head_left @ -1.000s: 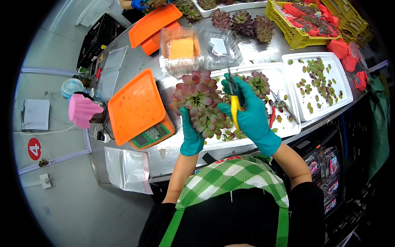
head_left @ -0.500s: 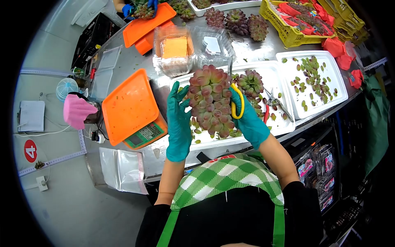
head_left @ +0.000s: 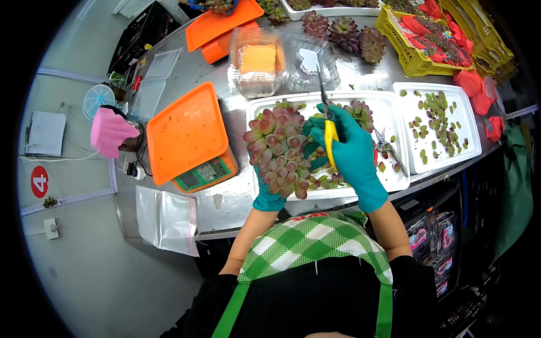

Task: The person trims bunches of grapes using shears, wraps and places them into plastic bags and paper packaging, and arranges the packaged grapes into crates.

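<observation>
A large cluster of pink-green succulent rosettes (head_left: 279, 149) is held up over the long white tray (head_left: 256, 107). Under and behind it is my left hand (head_left: 269, 191) in a teal glove, its fingers mostly hidden by the plant. My right hand (head_left: 352, 152), also gloved in teal, holds yellow-handled scissors (head_left: 331, 138) with the blades pointing up and away; its fingertips are at the cluster's right side. Loose leaves lie in the tray, with another rosette (head_left: 360, 114) and red-handled pruners (head_left: 389, 147) at its right.
An orange tray (head_left: 186, 135) sits on a scale (head_left: 205, 173) at left. Behind are clear plastic boxes (head_left: 258, 62), dark rosettes (head_left: 345, 35) and a yellow crate (head_left: 414, 65). A second white tray (head_left: 473, 132) holds loose leaves. A co-worker's blue-gloved hand (head_left: 197, 5) shows at top.
The cluster has tilted and shifted slightly left, with my left hand now mostly behind it. My right hand has turned, bringing the scissors more fully into view. The camera view has shifted.
</observation>
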A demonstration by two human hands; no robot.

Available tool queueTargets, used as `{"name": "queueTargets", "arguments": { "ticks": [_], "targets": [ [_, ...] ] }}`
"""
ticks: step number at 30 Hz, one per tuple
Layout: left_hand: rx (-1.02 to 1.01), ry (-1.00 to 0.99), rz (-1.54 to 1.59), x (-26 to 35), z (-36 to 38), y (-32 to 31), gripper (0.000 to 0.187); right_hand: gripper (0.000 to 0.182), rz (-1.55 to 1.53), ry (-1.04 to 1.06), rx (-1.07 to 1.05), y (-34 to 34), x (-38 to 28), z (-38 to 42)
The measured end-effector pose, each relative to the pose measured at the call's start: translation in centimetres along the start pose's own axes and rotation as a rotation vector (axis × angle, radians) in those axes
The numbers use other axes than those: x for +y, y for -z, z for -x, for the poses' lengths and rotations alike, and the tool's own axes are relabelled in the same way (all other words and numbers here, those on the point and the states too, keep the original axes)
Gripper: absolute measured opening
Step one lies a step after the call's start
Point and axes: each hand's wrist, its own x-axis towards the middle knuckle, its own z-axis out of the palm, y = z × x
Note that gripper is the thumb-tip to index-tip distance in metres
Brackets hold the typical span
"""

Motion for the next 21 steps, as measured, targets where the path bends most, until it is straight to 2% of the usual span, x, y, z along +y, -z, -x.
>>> {"name": "queueTargets", "arguments": {
  "ticks": [3, 4, 7, 8, 11, 14, 17, 21],
  "targets": [
    [-0.085, 0.246, 0.562, 0.0, -0.5, 2.4, 0.061, 0.052, -0.049, 0.083, -0.095, 0.0, -1.4, 1.7],
    [0.021, 0.242, 0.378, 0.4, -0.4, 2.1, 0.070, 0.056, -0.020, 0.044, -0.139, 0.0, -1.9, 2.2],
    [-0.142, 0.270, 0.831, 0.3, -0.6, 3.0, 0.069, 0.061, 0.022, 0.129, -0.142, -0.6, -1.9, 2.9],
    [-0.103, 0.243, 0.548, 0.4, -0.5, 3.0, 0.071, 0.061, 0.051, 0.156, -0.130, -0.6, -1.9, 3.0],
    [0.048, 0.260, 0.192, 1.7, 0.0, 1.2, 0.072, 0.063, 0.179, 0.282, -0.092, -0.1, -2.3, 2.8],
    [0.045, 0.331, 0.179, 1.7, 0.3, 1.5, 0.070, 0.064, 0.339, 0.470, -0.054, 0.7, -3.3, 2.3],
    [0.062, 0.309, 0.146, 0.6, 0.7, 1.7, 0.064, 0.061, 0.455, 0.505, -0.056, 0.3, -3.6, 1.8],
    [0.103, 0.352, 0.186, -0.2, 1.5, 1.7, 0.059, 0.054, 0.454, 0.533, -0.042, -0.5, -2.2, 1.4]
  ]
}}
